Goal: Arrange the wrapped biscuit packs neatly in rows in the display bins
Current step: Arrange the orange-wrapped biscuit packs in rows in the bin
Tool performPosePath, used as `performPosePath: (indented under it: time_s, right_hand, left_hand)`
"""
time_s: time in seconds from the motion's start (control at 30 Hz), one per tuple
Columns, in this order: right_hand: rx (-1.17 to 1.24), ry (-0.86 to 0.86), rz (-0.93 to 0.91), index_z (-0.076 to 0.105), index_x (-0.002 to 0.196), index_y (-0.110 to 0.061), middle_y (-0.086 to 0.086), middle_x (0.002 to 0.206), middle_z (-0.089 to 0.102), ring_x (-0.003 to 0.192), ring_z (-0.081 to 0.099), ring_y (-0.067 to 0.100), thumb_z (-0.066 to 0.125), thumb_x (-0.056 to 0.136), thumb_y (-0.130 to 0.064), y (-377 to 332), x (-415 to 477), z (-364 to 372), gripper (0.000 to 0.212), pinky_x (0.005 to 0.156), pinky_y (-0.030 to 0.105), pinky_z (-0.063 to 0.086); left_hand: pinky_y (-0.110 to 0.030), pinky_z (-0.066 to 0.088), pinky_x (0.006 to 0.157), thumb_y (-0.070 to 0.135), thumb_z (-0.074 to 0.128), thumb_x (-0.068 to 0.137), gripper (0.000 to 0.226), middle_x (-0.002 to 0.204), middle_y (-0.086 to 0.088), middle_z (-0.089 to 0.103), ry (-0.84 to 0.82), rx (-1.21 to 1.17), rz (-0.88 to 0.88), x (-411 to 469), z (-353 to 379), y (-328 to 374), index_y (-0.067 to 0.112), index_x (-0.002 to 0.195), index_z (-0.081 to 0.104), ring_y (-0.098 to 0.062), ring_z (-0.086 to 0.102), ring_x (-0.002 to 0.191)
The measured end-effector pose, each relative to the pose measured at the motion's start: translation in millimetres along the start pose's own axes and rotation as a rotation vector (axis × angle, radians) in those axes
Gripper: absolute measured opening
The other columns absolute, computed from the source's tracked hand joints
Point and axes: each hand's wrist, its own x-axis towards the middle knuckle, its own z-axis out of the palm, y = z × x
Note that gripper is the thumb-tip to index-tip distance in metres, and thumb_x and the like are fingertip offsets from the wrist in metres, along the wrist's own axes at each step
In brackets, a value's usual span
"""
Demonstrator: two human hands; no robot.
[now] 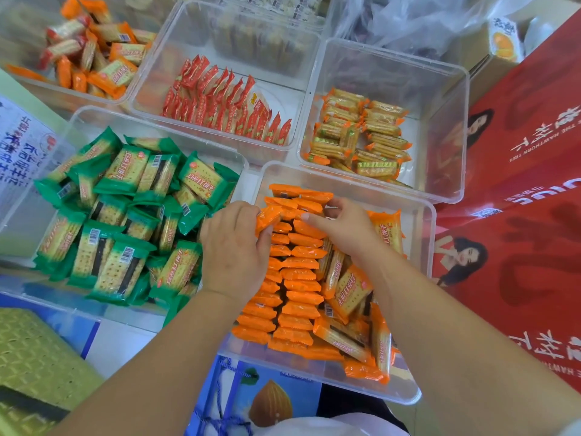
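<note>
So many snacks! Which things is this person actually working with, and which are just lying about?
In the job: left hand and right hand gripping orange packs in the near clear bin; green packs and red packs, likely next.
Lying about: red cartons, clear plastic bag, almond-printed bag.

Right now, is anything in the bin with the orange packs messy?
Yes. On the left stand two tidy rows of orange packs, but the loose orange packs on the right lie tilted and piled every which way. The green packs further left are jumbled too.
</note>
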Motion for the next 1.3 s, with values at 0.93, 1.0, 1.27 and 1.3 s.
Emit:
performPosePath:
  time_s: [0.93,1.0,1.27,1.3]
  right_hand:
    - [-0.569,0.028,-0.090,0.053,0.120,-0.018,0.004,0.110,0.067,0.102,0.064,0.026,0.064,0.090,-0.059,-5.2,-14.3,6.3,0.052,0.068,0.033,0.045]
    - [-0.606,0.090,-0.168,0.053,0.127,-0.017,0.006,0.118,0.065,0.109,0.061,0.027,0.058,0.092,-0.062,-7.0,-34.4,0.0,0.057,0.073,0.035,0.047]
    - [-0.660,-0.336,-0.266,0.065,0.109,-0.028,-0.015,0.095,0.057,0.080,0.055,0.006,0.075,0.070,-0.067,26.6,-140.2,-23.9,0.057,0.065,0.027,0.044]
    - [-0.733,-0.408,-0.278,0.065,0.108,-0.025,-0.011,0.097,0.060,0.082,0.057,0.010,0.073,0.069,-0.069,33.8,-146.9,-23.7,0.060,0.067,0.031,0.045]
  left_hand:
    - [-0.046,0.039,0.078,0.031,0.060,0.095,0.020,0.094,-0.005,0.055,0.019,-0.009,0.005,0.9,4.0,-1.7,0.012,0.097,0.056,-0.028,0.052,0.086]
    - [-0.048,0.040,0.077,0.028,0.063,0.095,0.019,0.093,-0.005,0.054,0.036,-0.045,-0.003,1.3,1.1,-1.4,0.011,0.094,0.056,-0.029,0.050,0.086]
    - [-0.008,0.037,0.071,0.041,0.059,0.095,0.009,0.088,0.017,0.054,0.042,-0.478,-0.043,-53.4,-26.8,31.1,0.037,0.100,0.052,0.000,0.053,0.081]
    - [-0.007,0.039,0.070,0.045,0.058,0.093,0.009,0.092,0.019,0.059,0.007,-0.530,-0.108,-66.0,-29.5,35.4,0.043,0.099,0.052,0.002,0.057,0.084]
